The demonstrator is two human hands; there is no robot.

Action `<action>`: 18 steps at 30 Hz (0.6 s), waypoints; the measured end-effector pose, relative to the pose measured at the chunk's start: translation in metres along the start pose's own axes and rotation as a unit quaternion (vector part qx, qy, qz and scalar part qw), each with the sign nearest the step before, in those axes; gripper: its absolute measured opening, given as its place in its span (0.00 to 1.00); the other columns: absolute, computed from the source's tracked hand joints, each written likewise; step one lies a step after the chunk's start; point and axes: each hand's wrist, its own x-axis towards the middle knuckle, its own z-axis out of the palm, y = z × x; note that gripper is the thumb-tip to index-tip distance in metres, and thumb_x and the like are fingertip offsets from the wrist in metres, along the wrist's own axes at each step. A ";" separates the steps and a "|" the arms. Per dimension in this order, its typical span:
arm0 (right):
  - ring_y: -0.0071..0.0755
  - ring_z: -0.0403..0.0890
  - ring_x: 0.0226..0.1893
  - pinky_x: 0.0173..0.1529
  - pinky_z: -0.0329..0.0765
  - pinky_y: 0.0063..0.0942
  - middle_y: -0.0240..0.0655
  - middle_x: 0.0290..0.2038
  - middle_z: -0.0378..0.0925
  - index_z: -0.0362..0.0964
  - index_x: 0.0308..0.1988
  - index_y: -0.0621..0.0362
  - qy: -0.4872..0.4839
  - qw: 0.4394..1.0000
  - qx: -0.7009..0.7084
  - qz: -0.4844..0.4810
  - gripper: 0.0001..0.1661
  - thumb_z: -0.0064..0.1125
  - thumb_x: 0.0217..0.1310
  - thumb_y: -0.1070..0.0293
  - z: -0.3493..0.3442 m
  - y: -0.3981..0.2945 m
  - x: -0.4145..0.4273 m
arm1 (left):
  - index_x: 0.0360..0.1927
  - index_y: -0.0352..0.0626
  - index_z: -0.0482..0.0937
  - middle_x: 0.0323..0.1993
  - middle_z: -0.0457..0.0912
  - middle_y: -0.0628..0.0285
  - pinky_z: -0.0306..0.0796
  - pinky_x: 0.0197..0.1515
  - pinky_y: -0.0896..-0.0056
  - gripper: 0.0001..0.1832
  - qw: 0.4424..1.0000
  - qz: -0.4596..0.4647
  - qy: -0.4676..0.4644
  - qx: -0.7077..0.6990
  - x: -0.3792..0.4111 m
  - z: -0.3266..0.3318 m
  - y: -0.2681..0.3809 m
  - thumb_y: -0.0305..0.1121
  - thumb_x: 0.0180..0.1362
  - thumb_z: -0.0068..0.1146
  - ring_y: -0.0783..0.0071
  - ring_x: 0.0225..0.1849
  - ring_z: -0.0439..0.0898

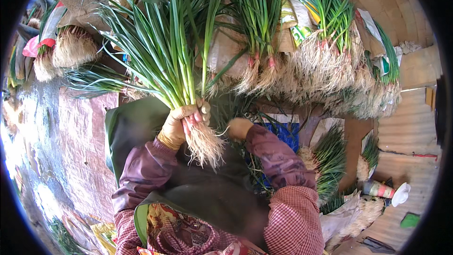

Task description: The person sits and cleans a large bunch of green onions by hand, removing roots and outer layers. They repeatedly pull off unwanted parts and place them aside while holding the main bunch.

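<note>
My left hand [180, 122], in a yellowish glove, is shut around the reddish stem bases of a bunch of green onions [182, 60]. Their long green leaves fan upward and their pale roots hang down below the fist. To the right, apart from the bunch, my right hand [240, 128] is blurred, and its fingers cannot be made out. A dark apron [212, 191] covers my lap beneath both hands. Beyond them, more green onions [251, 39] lean in a row with their roots towards me.
Large rooted bundles [329, 56] line the back right, and wrapped ones [72, 46] stand at the back left. A blue printed sack [287, 134] lies by my right forearm. More green onions [331, 159] lie to the right, near a striped traffic cone [380, 188]. Pinkish sheeting [86, 148] covers the left floor.
</note>
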 end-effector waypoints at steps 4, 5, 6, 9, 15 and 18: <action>0.39 0.80 0.31 0.34 0.75 0.28 0.38 0.36 0.78 0.70 0.46 0.53 0.385 0.913 0.124 -0.051 0.19 0.56 0.55 0.59 -0.067 -0.012 0.003 | 0.43 0.40 0.68 0.34 0.70 0.61 0.65 0.36 0.69 0.19 1.000 -0.008 -0.015 -0.001 0.003 0.000 -0.006 0.32 0.46 0.54 0.70 0.32 0.68; 0.33 0.78 0.36 0.40 0.75 0.29 0.36 0.40 0.77 0.67 0.50 0.54 0.357 0.880 0.302 -0.084 0.24 0.53 0.57 0.52 -0.094 -0.031 -0.001 | 0.43 0.39 0.68 0.34 0.70 0.61 0.66 0.36 0.69 0.19 1.000 -0.010 -0.012 -0.008 0.002 0.000 -0.004 0.32 0.46 0.54 0.70 0.32 0.68; 0.28 0.76 0.41 0.45 0.74 0.29 0.34 0.43 0.76 0.64 0.54 0.56 0.331 0.811 0.470 -0.107 0.31 0.49 0.58 0.46 -0.121 -0.048 -0.005 | 0.43 0.39 0.68 0.34 0.70 0.60 0.66 0.37 0.69 0.19 1.000 -0.012 -0.013 -0.016 0.002 -0.002 -0.004 0.33 0.46 0.54 0.70 0.32 0.68; 0.22 0.74 0.32 0.39 0.74 0.25 0.35 0.39 0.74 0.62 0.54 0.57 0.248 0.754 0.567 -0.221 0.29 0.46 0.61 0.49 -0.118 -0.089 0.016 | 0.43 0.37 0.68 0.34 0.71 0.59 0.70 0.39 0.67 0.20 1.000 -0.003 0.011 -0.005 0.005 -0.006 -0.004 0.34 0.46 0.53 0.67 0.34 0.71; 0.26 0.70 0.14 0.20 0.67 0.24 0.32 0.15 0.68 0.70 0.30 0.58 0.416 0.842 0.332 -0.090 0.11 0.49 0.61 0.64 -0.086 -0.098 0.002 | 0.40 0.36 0.70 0.34 0.75 0.57 0.73 0.39 0.64 0.17 0.987 -0.009 0.126 0.096 0.000 -0.010 -0.006 0.34 0.47 0.51 0.63 0.34 0.75; 0.48 0.73 0.18 0.21 0.67 0.43 0.42 0.17 0.70 0.66 0.22 0.55 0.467 0.878 0.078 -0.072 0.11 0.51 0.54 0.63 -0.065 -0.070 0.020 | 0.38 0.38 0.71 0.29 0.74 0.59 0.70 0.34 0.67 0.15 0.998 -0.006 0.057 0.040 -0.001 -0.005 -0.007 0.33 0.47 0.54 0.68 0.29 0.73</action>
